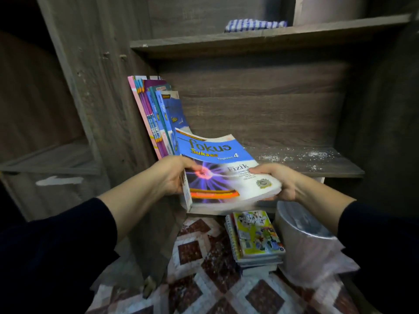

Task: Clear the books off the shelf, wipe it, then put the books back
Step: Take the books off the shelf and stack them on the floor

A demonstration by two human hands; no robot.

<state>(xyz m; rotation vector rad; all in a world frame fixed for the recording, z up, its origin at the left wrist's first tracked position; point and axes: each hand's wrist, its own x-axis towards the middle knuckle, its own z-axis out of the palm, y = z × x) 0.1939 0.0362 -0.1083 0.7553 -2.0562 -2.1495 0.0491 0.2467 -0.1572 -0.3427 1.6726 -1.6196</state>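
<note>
Nearest the lens, two dark sleeves [56,245], forearms bare beyond the cuffs, reaching in toward a wooden shelf [317,164]. Between them, a thick physics workbook [224,171], blue and white cover marked "fokus Sukses" and "Fizik", cover up, tilted with its far edge raised, near edge out past the shelf's front lip. Left hand [174,175] at the spine side, thumb on the cover, fingers curled under: a firm hold on the workbook. Right hand [278,182] at the opposite, page-edge side, thumb pressed on the cover's corner, fingers wrapped beneath, likewise holding the workbook.

Behind the workbook, at the shelf's left end, a row of upright books [156,116] leaning against the side panel, pink, purple and blue spines, several with the same "fokus" lettering. To the right of them, bare shelf board speckled with white dust or crumbs. On the board above, a folded blue-and-white striped cloth [255,25].

Below the shelf, on a patterned floor [204,268] of brown and white diamonds, a low stack of books [256,239], a yellow-green cover on top, spiral bindings along its left edge. Just right of the stack, a round grey container [301,225] with clear plastic wrap bunched round its lower part, blurred.
</note>
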